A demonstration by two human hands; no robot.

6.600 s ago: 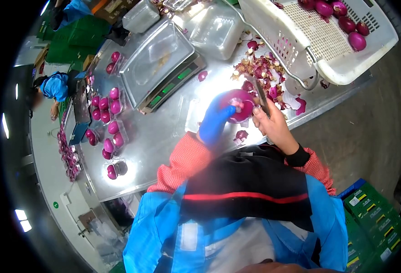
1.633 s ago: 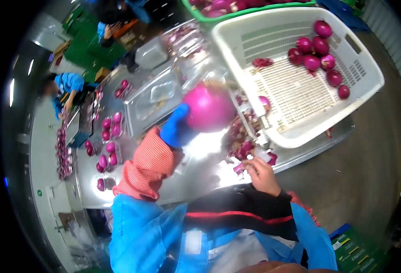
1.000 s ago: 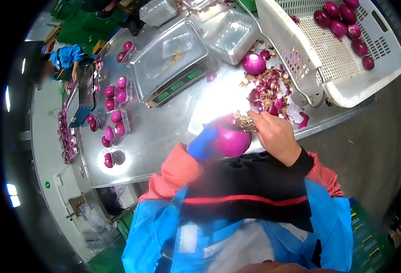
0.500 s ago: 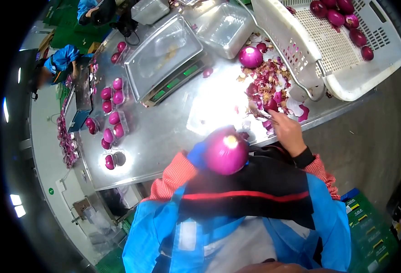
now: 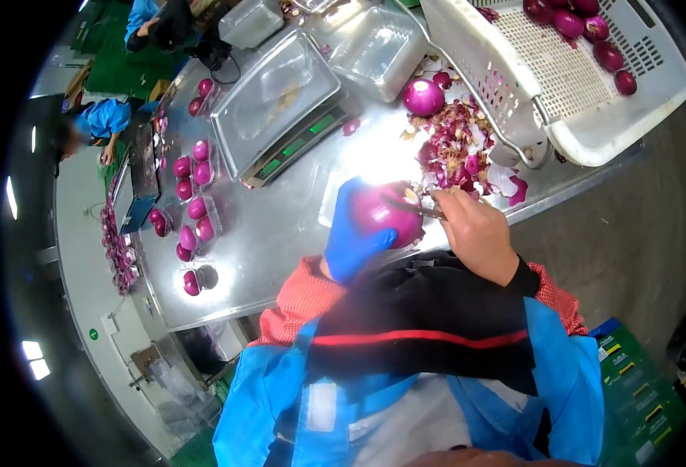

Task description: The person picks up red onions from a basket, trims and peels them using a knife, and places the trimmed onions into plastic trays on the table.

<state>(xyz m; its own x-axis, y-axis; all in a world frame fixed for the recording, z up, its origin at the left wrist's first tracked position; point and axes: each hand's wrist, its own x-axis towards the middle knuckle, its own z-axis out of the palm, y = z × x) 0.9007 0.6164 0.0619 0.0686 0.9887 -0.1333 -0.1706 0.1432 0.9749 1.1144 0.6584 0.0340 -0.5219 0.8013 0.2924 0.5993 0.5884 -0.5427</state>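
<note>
My left hand, in a blue glove, is wrapped round a large red onion above the table's front edge. In my bare right hand is a small knife, its blade lying against the onion's upper right side. The onion is a little blurred, and how deep the blade sits cannot be made out. Just beyond my right hand spreads a heap of onion skins and trimmings. Another peeled red onion rests at the far end of that heap.
A white crate with several red onions stands at the right. Behind the onion are a scale with a tray and a clear plastic container. Packs of onions line the left of the metal table. Co-workers' blue sleeves show far left.
My left hand has raised the onion from near my apron to over the table edge. My right hand has brought the knife from the skins back and left onto the onion.
</note>
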